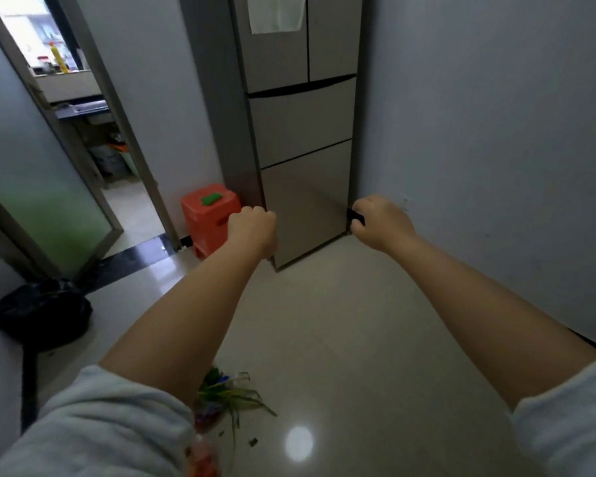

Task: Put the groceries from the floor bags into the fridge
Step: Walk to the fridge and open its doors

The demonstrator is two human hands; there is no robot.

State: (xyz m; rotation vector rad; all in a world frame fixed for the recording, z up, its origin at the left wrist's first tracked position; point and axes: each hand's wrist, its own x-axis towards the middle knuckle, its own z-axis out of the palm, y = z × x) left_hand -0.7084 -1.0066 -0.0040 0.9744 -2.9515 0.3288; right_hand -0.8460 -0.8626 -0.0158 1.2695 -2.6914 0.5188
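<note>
At fridge point(303, 132) btm drawer, L hand point(253, 228) & R hand point(381, 222) clenched

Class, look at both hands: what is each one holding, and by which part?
Both grip the fridge's bottom drawer: the left hand curls round its left edge, the right hand round its right edge. No groceries are held.

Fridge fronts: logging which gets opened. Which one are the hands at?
The bottom drawer, lowest panel: left hand and right hand sit at its side edges.
</note>
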